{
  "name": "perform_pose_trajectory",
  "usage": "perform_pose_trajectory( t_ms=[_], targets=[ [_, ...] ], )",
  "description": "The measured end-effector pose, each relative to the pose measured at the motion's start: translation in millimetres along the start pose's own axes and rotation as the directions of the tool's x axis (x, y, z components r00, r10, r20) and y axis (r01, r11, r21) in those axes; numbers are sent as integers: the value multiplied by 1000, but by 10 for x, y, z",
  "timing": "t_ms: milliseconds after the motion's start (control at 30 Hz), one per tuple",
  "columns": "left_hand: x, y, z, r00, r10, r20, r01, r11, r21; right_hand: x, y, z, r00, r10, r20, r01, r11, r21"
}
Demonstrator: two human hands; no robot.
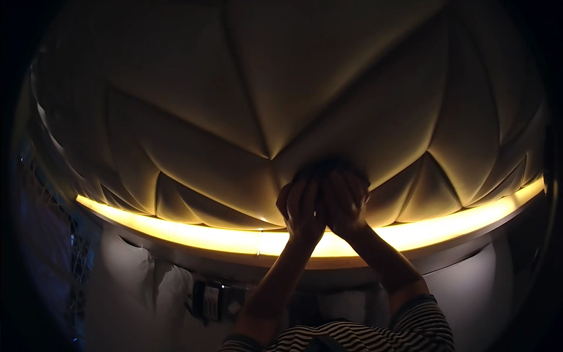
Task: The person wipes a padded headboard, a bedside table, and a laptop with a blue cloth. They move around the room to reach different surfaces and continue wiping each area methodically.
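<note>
My left hand and my right hand are side by side against a large padded panel, just above its lower edge. Their fingers are bent and closed together. A dark shape shows at the fingertips; the dim light hides whether it is a held thing or shadow. The panel is quilted into pointed, leaf-like sections with deep seams. Below both wrists a glowing yellow light strip curves along the panel's edge.
Under the strip runs a dark curved rim. White draped cloth hangs at the left and more pale cloth at the right. A black box-like device sits left of my forearms. Mesh stands at the far left.
</note>
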State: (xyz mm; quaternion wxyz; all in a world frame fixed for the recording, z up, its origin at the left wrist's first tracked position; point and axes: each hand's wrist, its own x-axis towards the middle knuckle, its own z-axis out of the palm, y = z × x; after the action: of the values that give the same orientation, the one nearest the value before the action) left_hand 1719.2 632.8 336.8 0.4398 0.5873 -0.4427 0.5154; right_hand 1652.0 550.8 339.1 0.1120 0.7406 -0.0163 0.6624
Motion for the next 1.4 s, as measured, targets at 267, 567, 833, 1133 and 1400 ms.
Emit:
perform_pose_trajectory(
  t_ms=[267,567,833,1133,1400],
  targets=[
    [759,103,119,974,228,1,-228,973,-28,700,306,-148,994,-63,-86,61,998,-22],
    [1115,251,298,985,135,112,-139,990,34,1174,561,-210,957,-1,-291,1,1000,-2],
    [-287,-593,-245,992,81,100,-109,944,310,123,-355,267,990,-115,86,102,985,137],
    [-53,-348,87,989,122,88,-143,948,286,248,-124,91,998,-59,2,59,995,80],
    [1171,541,526,971,227,77,-235,963,129,1060,783,-471,967,7,-253,-14,1000,-27]
  ],
)
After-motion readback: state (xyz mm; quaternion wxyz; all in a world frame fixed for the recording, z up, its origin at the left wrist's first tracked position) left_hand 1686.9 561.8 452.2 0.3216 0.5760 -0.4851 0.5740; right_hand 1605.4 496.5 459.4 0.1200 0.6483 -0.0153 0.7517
